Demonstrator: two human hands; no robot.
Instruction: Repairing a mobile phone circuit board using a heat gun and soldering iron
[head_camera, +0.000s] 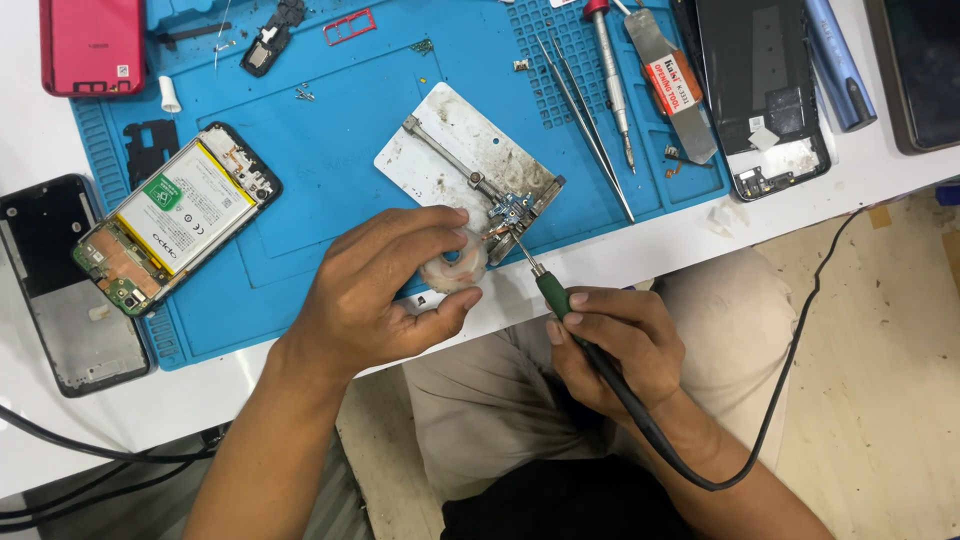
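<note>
1. The right hand (620, 345) is clenched in a pen grip round a green-handled soldering iron with a black cord (553, 296); its metal tip points toward eleven o'clock and meets a small blue circuit board (514, 208).
2. That board sits clamped in a scuffed white metal holder plate (450, 150), at the plate's five o'clock corner, on a blue silicone work mat (330, 120).
3. The left hand (385, 295) grasps a pale, ring-shaped coil of solder wire (452, 268) between thumb and fingers, just at seven o'clock of the board — touching the plate's edge, as far as can be told.
4. At nine o'clock of the plate lies an opened phone with white battery and green boards exposed (175, 215); at two o'clock, slim steel tweezers (585, 125).
5. Risks, as a judgement: the hot tip works very near the left fingertips — a slip could burn them. Dwelling too long may lift pads on the board. The trailing cord could snag on the knee and jerk the tip.
</note>
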